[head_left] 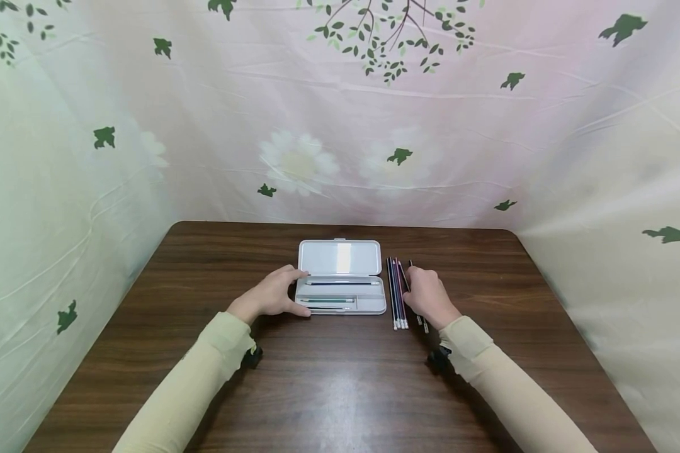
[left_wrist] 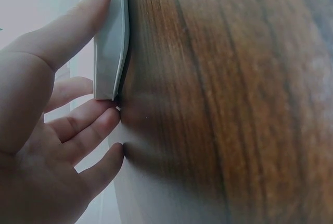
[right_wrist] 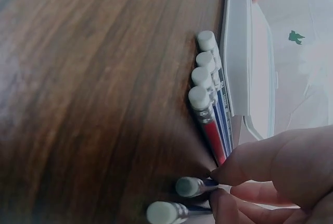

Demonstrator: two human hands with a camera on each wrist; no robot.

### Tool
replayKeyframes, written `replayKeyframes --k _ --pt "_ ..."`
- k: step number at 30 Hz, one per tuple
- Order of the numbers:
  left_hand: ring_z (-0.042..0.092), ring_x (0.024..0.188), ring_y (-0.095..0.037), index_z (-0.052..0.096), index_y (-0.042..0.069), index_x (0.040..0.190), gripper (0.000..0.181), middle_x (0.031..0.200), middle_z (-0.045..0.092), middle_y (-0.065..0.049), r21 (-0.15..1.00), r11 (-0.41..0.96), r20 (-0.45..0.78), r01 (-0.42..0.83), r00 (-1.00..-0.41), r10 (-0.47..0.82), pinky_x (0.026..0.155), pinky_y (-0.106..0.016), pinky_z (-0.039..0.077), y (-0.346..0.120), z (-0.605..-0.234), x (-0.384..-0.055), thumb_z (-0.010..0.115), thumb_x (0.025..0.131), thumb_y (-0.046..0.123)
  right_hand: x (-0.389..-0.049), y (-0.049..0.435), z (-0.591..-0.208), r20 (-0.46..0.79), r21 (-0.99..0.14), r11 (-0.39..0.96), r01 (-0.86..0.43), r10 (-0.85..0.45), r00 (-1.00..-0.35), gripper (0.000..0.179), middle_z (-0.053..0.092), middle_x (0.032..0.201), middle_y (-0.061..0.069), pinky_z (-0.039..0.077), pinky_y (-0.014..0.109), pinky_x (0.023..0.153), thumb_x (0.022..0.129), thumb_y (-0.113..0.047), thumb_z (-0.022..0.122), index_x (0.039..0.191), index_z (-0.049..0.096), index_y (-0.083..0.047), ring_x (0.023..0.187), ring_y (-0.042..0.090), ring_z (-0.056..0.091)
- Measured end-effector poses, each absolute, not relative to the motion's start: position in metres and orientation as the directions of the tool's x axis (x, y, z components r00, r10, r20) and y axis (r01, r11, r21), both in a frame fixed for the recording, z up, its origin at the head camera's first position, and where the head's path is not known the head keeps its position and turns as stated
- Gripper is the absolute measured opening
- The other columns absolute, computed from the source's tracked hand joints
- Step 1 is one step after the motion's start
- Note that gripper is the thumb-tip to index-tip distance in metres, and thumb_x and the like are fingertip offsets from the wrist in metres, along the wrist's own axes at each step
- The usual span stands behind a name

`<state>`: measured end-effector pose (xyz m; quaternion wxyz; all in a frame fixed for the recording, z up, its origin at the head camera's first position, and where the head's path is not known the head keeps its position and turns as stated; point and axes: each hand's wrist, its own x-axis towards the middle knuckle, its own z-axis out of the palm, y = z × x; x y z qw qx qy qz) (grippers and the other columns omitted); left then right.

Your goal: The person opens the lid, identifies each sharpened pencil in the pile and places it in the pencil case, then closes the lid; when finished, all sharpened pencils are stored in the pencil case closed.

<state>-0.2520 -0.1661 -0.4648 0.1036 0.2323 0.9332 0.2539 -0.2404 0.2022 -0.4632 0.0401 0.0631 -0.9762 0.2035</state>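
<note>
An opened white pencil case (head_left: 371, 305) lies on the table, its lid (head_left: 317, 258) folded back on the far side. Inside are a dark blue pencil (head_left: 342, 283) at the back, a green pencil (head_left: 334, 301) and another slim one near the front. My left hand (head_left: 269, 294) grips the case's left end, thumb at the front edge and fingers toward the back. To the right of the case, several eraser-tipped pencils (head_left: 397, 296) lie side by side. Beside them, my right hand (head_left: 429, 297) pinches a pencil (right_wrist: 190, 186) near its eraser end; another pencil (right_wrist: 164, 212) lies next to it.
The brown wooden table (head_left: 328, 371) has rounded far corners. A pale curtain (head_left: 340, 126) printed with flowers, leaves and birds hangs behind it and at both sides. Dark wrist cameras sit under both sleeves (head_left: 470, 346).
</note>
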Motion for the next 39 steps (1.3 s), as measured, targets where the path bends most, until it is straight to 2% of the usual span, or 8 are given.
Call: replayKeyframes --k 6,13,19,27,32,39 --pt "0.056 0.112 -0.023 0.054 0.003 0.151 0.098 0.122 0.060 -0.007 0.518 0.761 -0.066 0.389 -0.870 0.489 0.104 -0.045 0.049 -0.166 -0.465 -0.252 0.095 0.074 0.048 -0.242 0.201 -0.462 0.084 -0.387 0.916 -0.107 -0.081 -0.993 0.021 0.069 0.086 0.018 0.054 0.047 0.066 0.078 -0.003 0.077 0.097 0.068 0.002 0.072 0.029 0.060" --pt "0.056 0.112 -0.024 0.054 0.003 0.151 0.098 0.122 0.060 -0.008 0.519 0.762 -0.068 0.389 -0.869 0.490 0.104 -0.046 0.049 -0.167 -0.464 -0.252 0.095 0.074 0.049 -0.242 0.201 -0.455 0.049 -0.393 0.917 -0.070 -0.055 -0.997 0.017 0.059 0.068 0.010 0.046 0.035 0.053 0.083 -0.009 0.077 0.081 0.062 0.000 0.060 0.025 0.056" --pt "0.056 0.113 -0.024 0.054 0.004 0.152 0.098 0.124 0.060 -0.008 0.514 0.764 -0.069 0.390 -0.869 0.490 0.105 -0.045 0.049 -0.167 -0.463 -0.251 0.095 0.074 0.049 -0.242 0.204 -0.453 0.041 -0.363 0.929 -0.071 -0.061 -0.997 0.019 0.055 0.061 0.007 0.043 0.034 0.051 0.084 -0.009 0.076 0.073 0.061 -0.003 0.057 0.024 0.055" --pt "0.056 0.112 -0.024 0.053 0.001 0.151 0.099 0.123 0.061 -0.009 0.517 0.764 -0.072 0.386 -0.870 0.488 0.105 -0.045 0.048 -0.165 -0.461 -0.250 0.096 0.074 0.048 -0.241 0.206 -0.455 0.115 -0.349 0.928 -0.127 -0.092 -0.989 0.012 0.064 0.071 0.008 0.050 0.042 0.061 0.081 -0.008 0.077 0.088 0.071 0.001 0.067 0.027 0.059" --pt "0.056 0.113 -0.024 0.054 0.001 0.151 0.099 0.125 0.061 -0.009 0.519 0.766 -0.076 0.381 -0.871 0.485 0.106 -0.046 0.048 -0.164 -0.461 -0.250 0.096 0.074 0.047 -0.239 0.208 -0.453 0.075 -0.346 0.936 -0.068 -0.045 -0.996 0.016 0.069 0.082 0.010 0.049 0.044 0.058 0.085 -0.015 0.075 0.096 0.073 -0.005 0.070 0.028 0.061" --pt "0.057 0.114 -0.024 0.054 0.002 0.151 0.099 0.124 0.061 -0.009 0.520 0.767 -0.079 0.375 -0.873 0.481 0.106 -0.046 0.048 -0.164 -0.462 -0.250 0.096 0.074 0.048 -0.237 0.209 -0.448 0.085 -0.373 0.923 -0.095 -0.068 -0.994 0.012 0.065 0.079 0.007 0.045 0.041 0.057 0.086 -0.014 0.072 0.095 0.071 -0.007 0.068 0.026 0.058"
